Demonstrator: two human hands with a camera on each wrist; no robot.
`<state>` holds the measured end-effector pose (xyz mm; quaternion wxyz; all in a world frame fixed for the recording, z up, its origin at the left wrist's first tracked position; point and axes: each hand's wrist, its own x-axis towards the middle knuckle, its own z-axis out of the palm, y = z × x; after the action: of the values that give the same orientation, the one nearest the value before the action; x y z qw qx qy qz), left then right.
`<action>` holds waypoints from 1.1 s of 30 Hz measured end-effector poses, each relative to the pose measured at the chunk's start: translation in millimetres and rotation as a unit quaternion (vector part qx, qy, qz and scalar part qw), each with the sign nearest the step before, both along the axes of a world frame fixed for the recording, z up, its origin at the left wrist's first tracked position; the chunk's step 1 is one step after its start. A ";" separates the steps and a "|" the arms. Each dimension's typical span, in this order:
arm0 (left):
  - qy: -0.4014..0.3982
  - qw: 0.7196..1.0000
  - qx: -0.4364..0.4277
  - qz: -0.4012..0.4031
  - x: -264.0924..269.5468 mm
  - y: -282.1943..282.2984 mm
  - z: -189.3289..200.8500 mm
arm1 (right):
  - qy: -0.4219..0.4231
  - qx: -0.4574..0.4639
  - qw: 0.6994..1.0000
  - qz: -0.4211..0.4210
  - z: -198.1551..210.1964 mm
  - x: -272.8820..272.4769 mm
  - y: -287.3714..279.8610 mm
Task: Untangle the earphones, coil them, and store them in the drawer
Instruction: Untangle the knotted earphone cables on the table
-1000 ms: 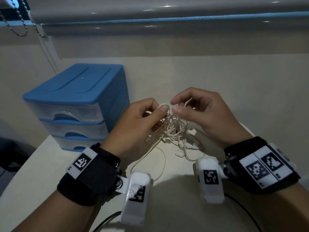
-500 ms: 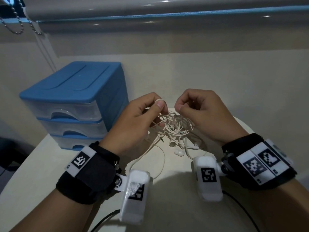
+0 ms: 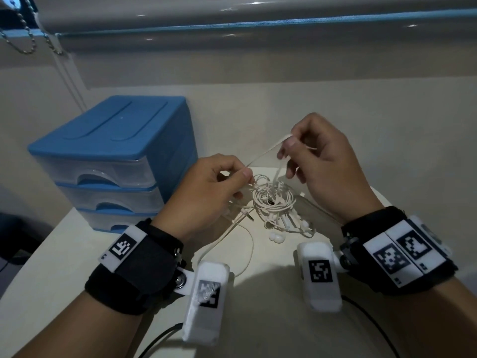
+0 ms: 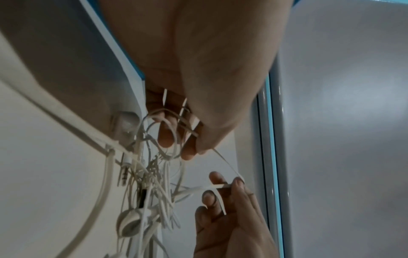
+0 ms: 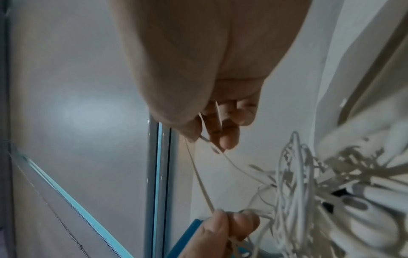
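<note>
A tangle of white earphones (image 3: 273,202) (image 4: 152,176) (image 5: 293,176) lies on the white table (image 3: 258,319) between my hands, with its earbuds (image 3: 276,237) and jack plug (image 3: 247,217) at the near side. My left hand (image 3: 206,192) (image 4: 194,150) pinches a cable strand at the tangle's left edge. My right hand (image 3: 317,161) (image 5: 212,137) is raised above the tangle and pinches the same strand (image 3: 265,151), stretched taut between both hands. A blue drawer unit (image 3: 111,161) with three translucent drawers, all pushed in, stands to the left.
A cream wall rises right behind the table. A blind with a blue bottom rail (image 3: 258,24) and bead chain (image 3: 23,45) hangs above. A loose cable loop (image 3: 247,254) runs toward me. A small white object (image 3: 302,201) lies beside the tangle.
My right hand has risen up and to the right, pulling a strand out of the tangle. My left hand has dropped a little and stayed at the tangle's left edge.
</note>
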<state>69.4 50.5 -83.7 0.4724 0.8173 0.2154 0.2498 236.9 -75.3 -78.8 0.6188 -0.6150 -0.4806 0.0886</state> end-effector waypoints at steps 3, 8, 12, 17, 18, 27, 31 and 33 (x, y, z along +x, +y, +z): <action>0.001 1.000 0.014 0.013 1.3 2.3 -4.1 | 0.032 0.013 0.998 -0.052 1.1 0.6 -0.6; -0.008 0.999 0.004 0.042 2.1 0.5 -4.3 | 0.098 -0.010 0.989 -0.107 2.3 3.0 -2.1; -0.014 0.997 0.037 0.062 1.7 -1.4 -0.3 | 0.076 -0.125 0.986 -0.078 1.7 5.8 -6.6; -0.071 0.995 -0.048 0.043 3.3 -3.8 2.3 | -0.009 -0.277 0.960 -0.046 2.2 2.0 -15.7; -0.076 0.995 -0.050 0.044 3.3 -4.1 2.4 | -0.016 -0.301 0.953 -0.039 2.9 1.6 -16.7; 0.016 0.997 -0.054 -0.048 1.2 -8.9 2.0 | 0.094 -0.227 0.958 0.152 5.9 -7.5 -18.2; 0.013 0.994 -0.043 -0.104 -1.1 -10.1 4.7 | 0.083 -0.182 0.960 0.195 5.0 -7.9 -14.2; 0.022 0.992 -0.033 -0.122 -2.0 -11.7 6.7 | 0.097 -0.137 0.965 0.202 4.6 -7.6 -12.5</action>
<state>67.4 38.8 -77.0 0.5212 0.8267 0.1329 0.1650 229.3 -87.8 -74.2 0.5416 -0.5722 -0.5162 0.3357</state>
